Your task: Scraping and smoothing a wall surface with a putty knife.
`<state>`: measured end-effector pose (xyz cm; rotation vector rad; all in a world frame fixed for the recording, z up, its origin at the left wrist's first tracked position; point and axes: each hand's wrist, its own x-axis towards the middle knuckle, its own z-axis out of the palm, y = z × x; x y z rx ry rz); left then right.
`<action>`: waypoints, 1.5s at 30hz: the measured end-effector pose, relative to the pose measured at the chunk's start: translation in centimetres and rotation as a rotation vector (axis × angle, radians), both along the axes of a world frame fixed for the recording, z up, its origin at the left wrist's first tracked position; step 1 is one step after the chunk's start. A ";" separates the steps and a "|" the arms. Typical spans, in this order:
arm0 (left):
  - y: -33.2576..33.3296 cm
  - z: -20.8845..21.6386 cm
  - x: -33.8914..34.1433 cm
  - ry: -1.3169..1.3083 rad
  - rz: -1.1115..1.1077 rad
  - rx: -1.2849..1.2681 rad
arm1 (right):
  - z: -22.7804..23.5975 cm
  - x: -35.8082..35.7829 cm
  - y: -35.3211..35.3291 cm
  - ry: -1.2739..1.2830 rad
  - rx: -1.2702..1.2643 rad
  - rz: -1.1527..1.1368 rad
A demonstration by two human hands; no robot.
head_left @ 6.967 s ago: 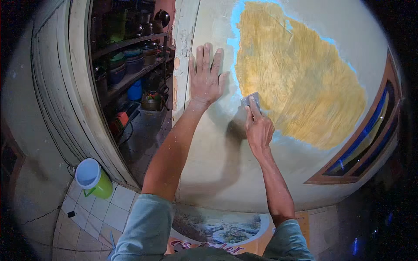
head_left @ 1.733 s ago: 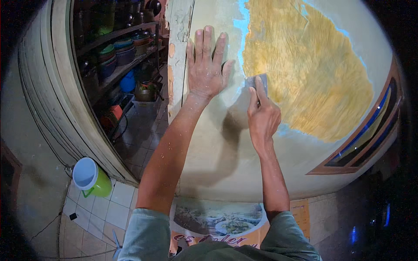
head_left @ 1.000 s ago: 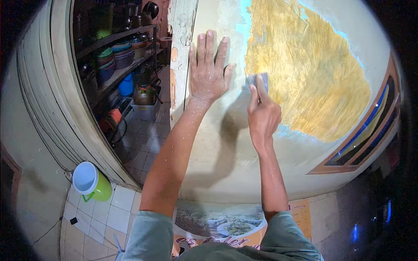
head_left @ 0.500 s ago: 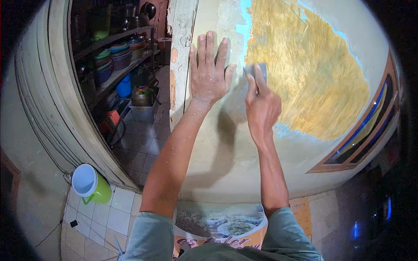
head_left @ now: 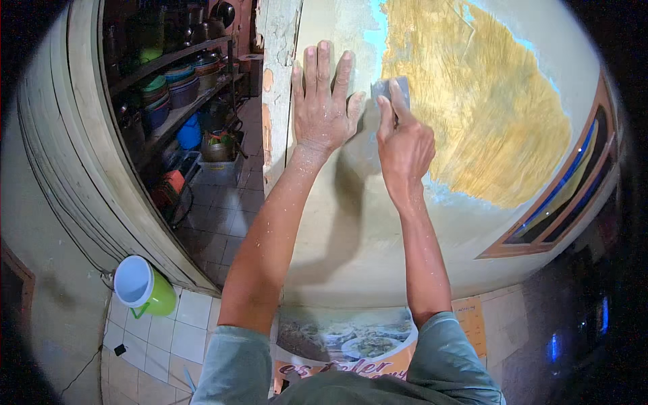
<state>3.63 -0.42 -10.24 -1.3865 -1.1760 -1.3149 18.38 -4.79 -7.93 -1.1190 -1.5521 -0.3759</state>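
My left hand (head_left: 322, 108) lies flat on the pale wall (head_left: 324, 229) beside the doorway, its fingers spread and pointing up. In my right hand (head_left: 406, 152) is a flat grey scraper (head_left: 397, 89), gripped between thumb and fingers and held against the wall. Its edge meets the left border of a large golden-brown patch (head_left: 479, 108) where the top coat is gone. Ragged light-blue paint rims that patch. White specks of dust cling to my left hand and forearm. The scraper's lower part is hidden behind my fingers.
At the left, a chipped door frame (head_left: 275, 101) borders a room with shelves of stacked basins (head_left: 182, 91). A green bucket (head_left: 159, 297) stands on the tiles. A wood-framed window (head_left: 560, 202) is set at the right. A printed banner (head_left: 344, 337) hangs or lies below my arms.
My right hand has slid a short way up the wall with the scraper. My left hand stays flat in place, and the whole view has shifted slightly.
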 end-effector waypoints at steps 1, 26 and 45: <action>-0.1 0.1 -0.5 0.004 0.009 0.020 | -0.7 -0.1 -0.2 0.003 0.000 0.010; -0.6 0.2 -0.1 -0.008 -0.019 -0.006 | -1.6 -1.6 -1.3 0.191 -0.071 -0.040; -0.7 0.2 -0.3 -0.006 -0.048 -0.047 | 3.6 -2.8 -1.2 0.176 0.028 -0.049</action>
